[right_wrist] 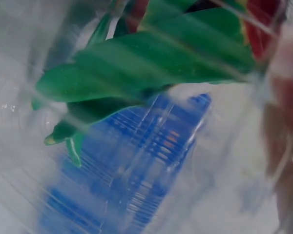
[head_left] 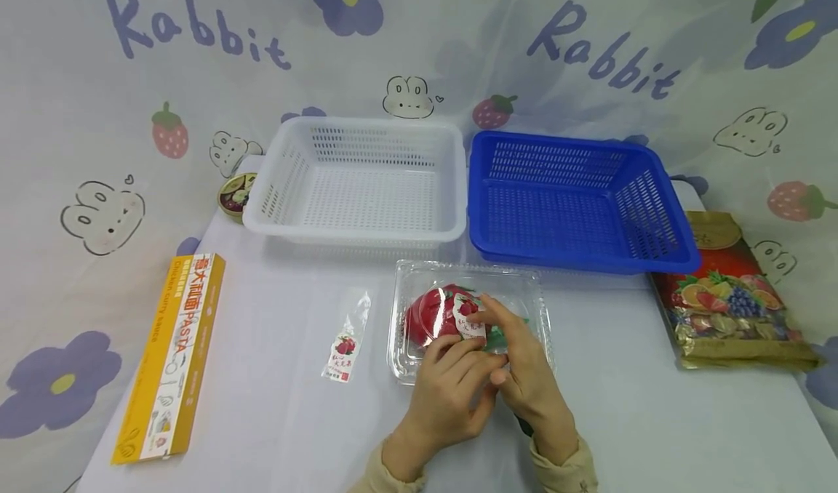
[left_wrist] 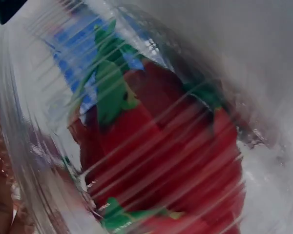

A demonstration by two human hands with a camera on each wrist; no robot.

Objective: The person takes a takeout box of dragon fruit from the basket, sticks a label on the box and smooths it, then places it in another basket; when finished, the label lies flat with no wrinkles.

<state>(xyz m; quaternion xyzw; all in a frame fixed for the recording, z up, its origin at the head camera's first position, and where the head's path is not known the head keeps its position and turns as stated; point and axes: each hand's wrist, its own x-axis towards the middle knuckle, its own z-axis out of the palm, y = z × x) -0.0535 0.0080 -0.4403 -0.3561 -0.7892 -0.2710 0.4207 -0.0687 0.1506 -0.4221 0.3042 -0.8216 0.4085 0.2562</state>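
Note:
A clear plastic clamshell box (head_left: 394,337) lies on the white table with a red dragon fruit (head_left: 428,311) inside it. On its lid is a white label (head_left: 463,305) printed with a red fruit. My right hand (head_left: 533,377) has its index finger stretched onto the label. Bent fingers of my left hand (head_left: 448,391) rest on the lid just below the label, close against the right hand. Through the ridged plastic, the left wrist view shows the dragon fruit (left_wrist: 161,161) and the right wrist view its green leaf scales (right_wrist: 151,63). Both thumbs are partly hidden.
Left of the box lies a clear strip (head_left: 343,347) bearing a similar label. A white basket (head_left: 363,233) and a blue basket (head_left: 583,262) stand behind. A pasta box (head_left: 169,358) and round tin (head_left: 233,198) are at left, a red-gold bag (head_left: 733,297) at right.

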